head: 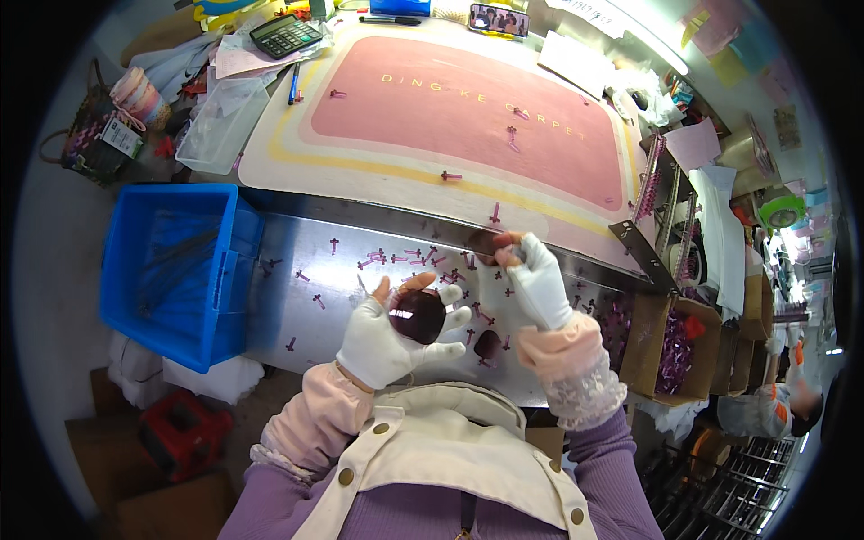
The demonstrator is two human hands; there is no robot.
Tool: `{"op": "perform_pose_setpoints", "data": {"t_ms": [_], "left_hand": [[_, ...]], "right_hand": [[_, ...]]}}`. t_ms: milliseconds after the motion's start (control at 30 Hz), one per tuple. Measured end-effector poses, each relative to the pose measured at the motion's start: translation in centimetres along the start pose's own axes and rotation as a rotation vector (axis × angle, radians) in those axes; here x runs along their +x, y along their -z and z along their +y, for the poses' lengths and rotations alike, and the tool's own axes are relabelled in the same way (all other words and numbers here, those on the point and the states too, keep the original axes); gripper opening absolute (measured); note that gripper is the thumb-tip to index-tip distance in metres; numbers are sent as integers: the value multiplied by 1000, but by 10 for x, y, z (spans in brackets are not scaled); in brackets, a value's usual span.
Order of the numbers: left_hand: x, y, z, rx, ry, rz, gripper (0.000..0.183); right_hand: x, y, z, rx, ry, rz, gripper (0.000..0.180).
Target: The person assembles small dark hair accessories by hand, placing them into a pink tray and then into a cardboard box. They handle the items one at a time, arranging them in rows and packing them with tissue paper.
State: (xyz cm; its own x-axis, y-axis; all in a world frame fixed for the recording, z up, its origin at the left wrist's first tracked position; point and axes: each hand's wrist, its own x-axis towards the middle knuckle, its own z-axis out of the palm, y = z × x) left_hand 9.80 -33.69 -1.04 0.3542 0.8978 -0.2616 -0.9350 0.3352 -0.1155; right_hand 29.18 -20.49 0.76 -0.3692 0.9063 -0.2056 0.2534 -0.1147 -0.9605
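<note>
My left hand, palm up in a white glove with some fingertips bare, holds dark tinted lenses; I cannot tell how many are stacked. To its right, my right hand, gloved likewise, pinches what looks like another tinted lens between bare thumb and fingers. Under both hands is a shiny metal work surface, scattered with small purple T-shaped plastic pieces. One dark lens lies on the metal between my hands, close to its front edge.
A blue plastic bin stands at the left. Behind is a pink mat bearing writing, with several purple pieces. A cardboard box of purple pieces and a metal rack are right. Another person is farther right.
</note>
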Motion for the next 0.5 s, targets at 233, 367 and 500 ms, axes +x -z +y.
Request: {"op": "perform_pose_setpoints", "data": {"t_ms": [233,367,500], "left_hand": [[-3,-2,-15,637,-249,231,42],[-7,-7,-26,492,-44,312,33],[-2,17,-92,889,-69,460,44]], "right_hand": [[-67,-4,4,-69,83,34,13],[-91,-4,38,-19,198,62,17],[-130,13,61,90,186,59,19]]}}
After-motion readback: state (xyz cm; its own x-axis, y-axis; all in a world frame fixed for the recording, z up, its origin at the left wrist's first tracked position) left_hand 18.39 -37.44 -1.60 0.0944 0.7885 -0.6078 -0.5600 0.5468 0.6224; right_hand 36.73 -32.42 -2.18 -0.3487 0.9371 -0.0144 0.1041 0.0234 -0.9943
